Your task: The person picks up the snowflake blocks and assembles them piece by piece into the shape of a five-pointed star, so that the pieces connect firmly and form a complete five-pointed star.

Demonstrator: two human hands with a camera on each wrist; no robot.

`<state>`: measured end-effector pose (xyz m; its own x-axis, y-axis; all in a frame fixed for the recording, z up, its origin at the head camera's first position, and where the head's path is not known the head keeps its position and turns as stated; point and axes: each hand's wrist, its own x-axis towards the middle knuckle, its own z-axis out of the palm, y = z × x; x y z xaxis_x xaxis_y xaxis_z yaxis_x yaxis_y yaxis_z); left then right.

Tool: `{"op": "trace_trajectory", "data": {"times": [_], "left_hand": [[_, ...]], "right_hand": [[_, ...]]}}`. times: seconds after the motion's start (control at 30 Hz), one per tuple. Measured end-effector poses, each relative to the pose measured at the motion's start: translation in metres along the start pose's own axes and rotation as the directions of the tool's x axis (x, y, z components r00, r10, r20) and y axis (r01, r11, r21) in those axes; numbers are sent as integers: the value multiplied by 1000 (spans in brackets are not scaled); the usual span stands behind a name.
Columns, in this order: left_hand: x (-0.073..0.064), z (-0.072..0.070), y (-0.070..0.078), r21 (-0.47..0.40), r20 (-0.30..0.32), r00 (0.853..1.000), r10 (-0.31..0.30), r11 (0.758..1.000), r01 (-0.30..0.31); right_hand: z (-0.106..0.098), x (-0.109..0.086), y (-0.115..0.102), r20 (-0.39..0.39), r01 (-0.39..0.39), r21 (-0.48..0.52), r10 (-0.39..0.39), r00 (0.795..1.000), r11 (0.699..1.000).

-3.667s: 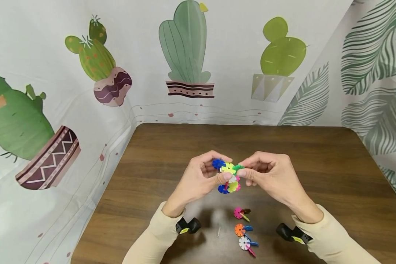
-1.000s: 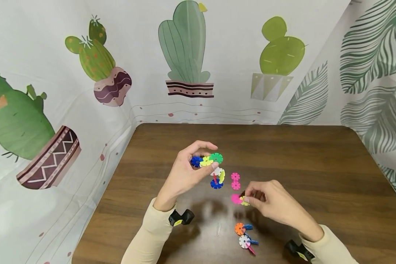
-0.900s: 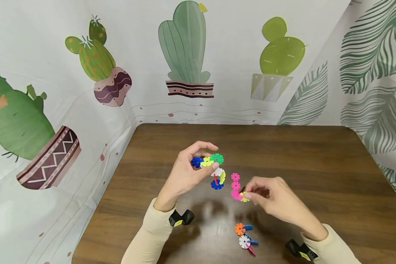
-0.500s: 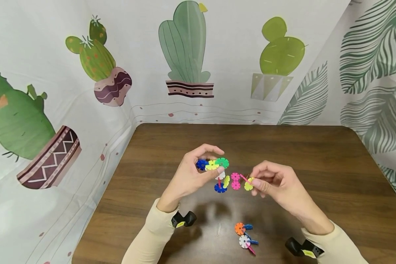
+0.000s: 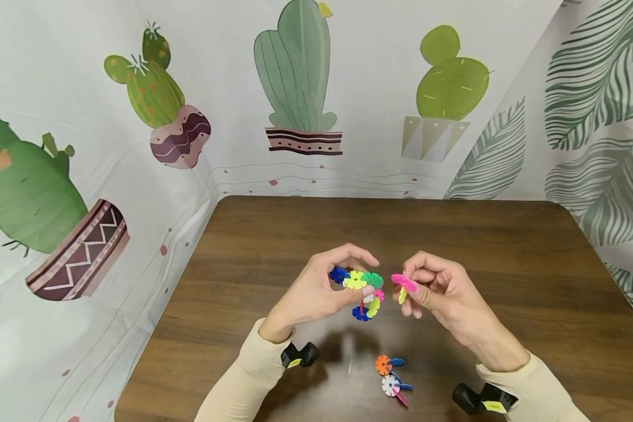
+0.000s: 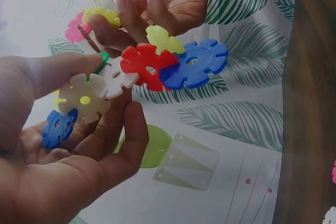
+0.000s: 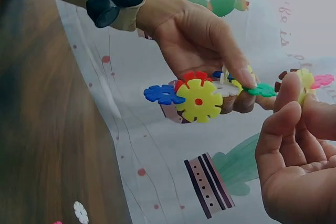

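Note:
My left hand (image 5: pixel 316 290) pinches a joined chain of notched plastic discs between thumb and fingers. A blue disc (image 5: pixel 339 275), a yellow disc (image 5: pixel 354 280) and a green disc (image 5: pixel 373 280) line its top; white, red, yellow and blue ones hang below, with the red disc (image 6: pixel 144 66) plain in the left wrist view. My right hand (image 5: pixel 448 299) pinches a smaller cluster: a pink disc (image 5: pixel 403 282), a yellow disc (image 5: pixel 402 295) and a brown disc (image 7: pixel 286 76). This cluster is held just right of the green disc, a small gap between them in the head view.
On the wooden table (image 5: pixel 232 281) below the hands lie an orange-and-blue disc cluster (image 5: pixel 383 364) and a white, blue and pink one (image 5: pixel 391 385). Pink discs (image 5: pixel 380 295) on the table are partly hidden behind the chain. Printed fabric (image 5: pixel 374 88) hangs behind the table.
My right hand left the chain, picked the pink, yellow and brown cluster off the table, turned it and raised it beside the chain. Lately my left hand shifted right with the chain.

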<state>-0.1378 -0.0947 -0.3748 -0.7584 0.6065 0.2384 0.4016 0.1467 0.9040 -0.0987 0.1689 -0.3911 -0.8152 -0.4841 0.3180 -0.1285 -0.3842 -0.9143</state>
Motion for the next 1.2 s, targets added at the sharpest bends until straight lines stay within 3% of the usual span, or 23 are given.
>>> {"op": "trace_trajectory", "data": {"times": [0.3,0.53,0.8,1.03,1.2], "left_hand": [[0,3,-1,3,28,998,48,999,-48],[0,3,-1,5,43,996,74,997,-74],[0,3,0,-1,28,997,72,997,-72],[1,4,0,-4,37,997,70,998,-69],[1,6,0,1,52,996,70,998,-70]], "right_hand": [[0,-1,2,0,-20,79,20,1000,997],[-3,2,9,101,1,243,-27,995,970],[-5,2,11,68,-69,291,51,996,954],[-1,6,12,64,22,377,-49,997,926],[0,7,14,47,-11,403,-9,999,915]]}}
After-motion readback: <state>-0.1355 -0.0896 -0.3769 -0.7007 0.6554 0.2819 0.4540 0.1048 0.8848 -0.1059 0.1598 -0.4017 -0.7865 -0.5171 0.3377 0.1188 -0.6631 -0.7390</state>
